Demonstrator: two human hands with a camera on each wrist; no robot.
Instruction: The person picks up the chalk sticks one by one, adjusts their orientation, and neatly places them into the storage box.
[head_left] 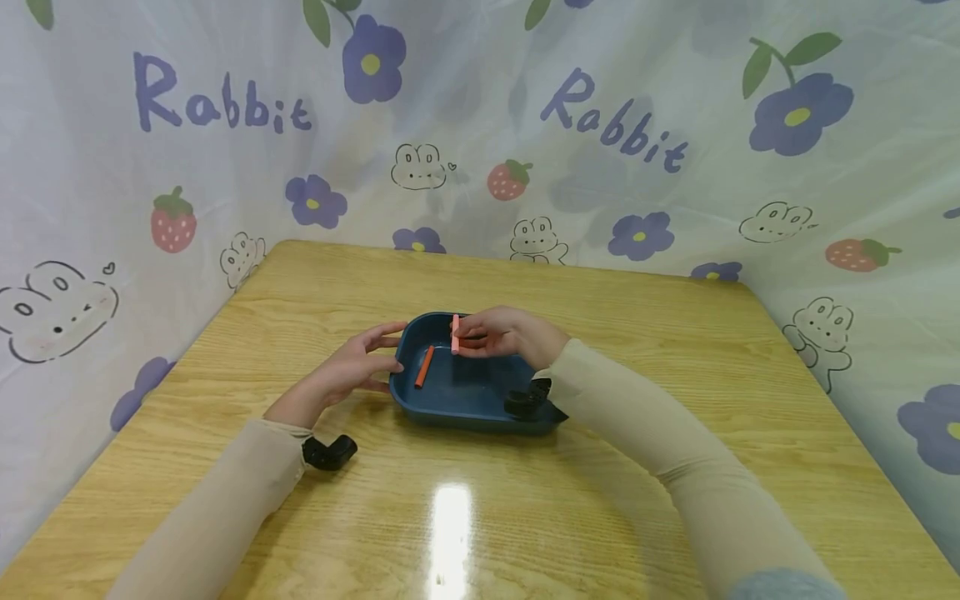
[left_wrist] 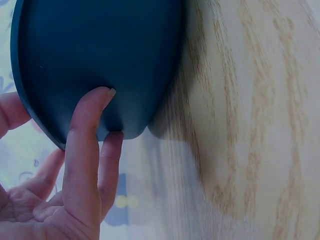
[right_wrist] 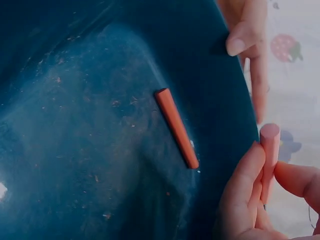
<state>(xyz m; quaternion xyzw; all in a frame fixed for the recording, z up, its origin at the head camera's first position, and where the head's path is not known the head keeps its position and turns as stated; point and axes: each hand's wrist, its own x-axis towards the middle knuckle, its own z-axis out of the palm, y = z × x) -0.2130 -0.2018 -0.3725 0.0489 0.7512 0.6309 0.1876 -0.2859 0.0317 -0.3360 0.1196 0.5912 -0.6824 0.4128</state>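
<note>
A dark blue tray (head_left: 480, 414) with raised sides stands on the wooden table. My left hand (head_left: 348, 365) holds its left end, thumb and fingers spread along the wall and rim. Between the thumb and fingers of my right hand (head_left: 498, 332) a pink chalk stick (head_left: 455, 335) is pinched, held above the tray near its far rim. In the right wrist view this pink chalk (right_wrist: 270, 145) points upward beside the rim. An orange chalk stick (head_left: 424, 367) lies slanted on the tray floor near the left end.
Small crumbs dot the tray floor (right_wrist: 100, 150). The wooden table (head_left: 337, 517) extends around the tray, with a bright light reflection in front. A patterned cloth (head_left: 480, 108) with rabbits, flowers and strawberries hangs behind it and at both sides.
</note>
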